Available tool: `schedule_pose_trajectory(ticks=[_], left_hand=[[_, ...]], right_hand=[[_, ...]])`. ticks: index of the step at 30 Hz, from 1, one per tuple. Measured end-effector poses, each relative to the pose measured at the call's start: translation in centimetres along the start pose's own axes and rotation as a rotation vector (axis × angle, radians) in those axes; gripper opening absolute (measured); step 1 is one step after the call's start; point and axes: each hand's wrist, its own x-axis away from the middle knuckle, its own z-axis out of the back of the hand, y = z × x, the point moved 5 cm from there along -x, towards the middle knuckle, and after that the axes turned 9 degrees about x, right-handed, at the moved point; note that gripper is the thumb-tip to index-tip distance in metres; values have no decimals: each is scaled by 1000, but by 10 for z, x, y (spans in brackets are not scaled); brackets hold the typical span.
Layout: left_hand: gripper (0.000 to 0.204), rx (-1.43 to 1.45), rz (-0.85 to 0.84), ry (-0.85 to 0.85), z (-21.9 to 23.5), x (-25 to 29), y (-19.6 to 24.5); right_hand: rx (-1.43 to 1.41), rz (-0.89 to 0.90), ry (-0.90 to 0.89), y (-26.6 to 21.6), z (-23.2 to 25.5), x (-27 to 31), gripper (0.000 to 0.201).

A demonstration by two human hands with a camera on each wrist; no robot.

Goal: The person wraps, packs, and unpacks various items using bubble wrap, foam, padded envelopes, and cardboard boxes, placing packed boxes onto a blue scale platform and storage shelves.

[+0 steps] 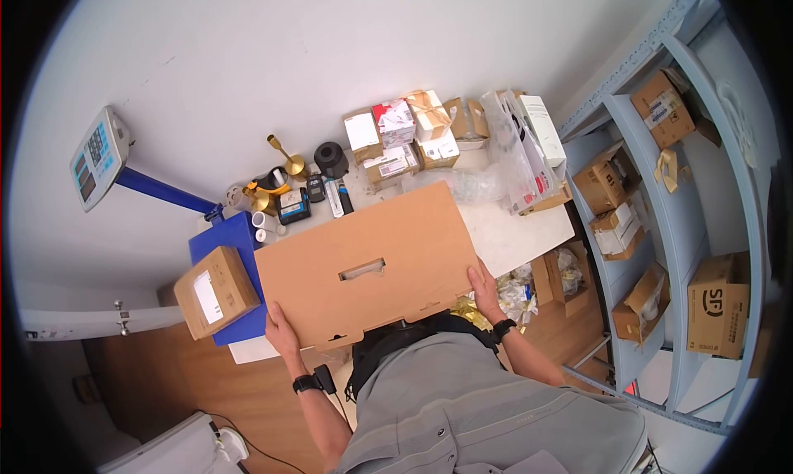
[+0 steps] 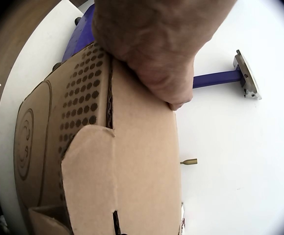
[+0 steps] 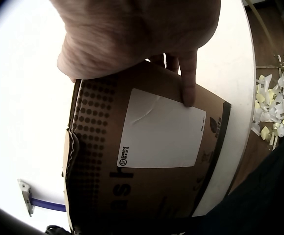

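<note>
A large brown cardboard box (image 1: 388,263) with a slot cut in its broad face is held between both hands in front of the body. At its left end my left hand (image 1: 283,332) grips the edge near the lower corner. In the left wrist view that hand (image 2: 156,49) bends over the box's edge, beside dotted print and a cut flap (image 2: 89,171). My right hand (image 1: 486,292) grips the opposite end. The right wrist view shows its fingers (image 3: 188,78) reaching onto the printed side, one fingertip at a white label (image 3: 161,129).
A smaller box (image 1: 216,292) sits on the blue scale (image 1: 227,329) at left. Tape rolls, a brass candlestick (image 1: 287,156) and tools stand behind the large box. Several small boxes (image 1: 395,125) line the wall. Blue shelving (image 1: 652,201) rises at right, with packing scraps (image 1: 516,292) below the table.
</note>
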Motion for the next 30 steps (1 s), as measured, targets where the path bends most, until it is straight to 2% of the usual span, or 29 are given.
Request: schedule_pose_trajectory(ticks=[16, 28, 30], left_hand=[[57, 18, 63, -28, -1, 0, -1], [57, -5, 28, -30, -1, 0, -1], [57, 56, 73, -48, -1, 1, -2]], right_hand=[[35, 5, 43, 17, 0, -2, 64], [-1, 6, 37, 7, 0, 0, 65], [8, -11, 44, 10, 0, 0, 65]])
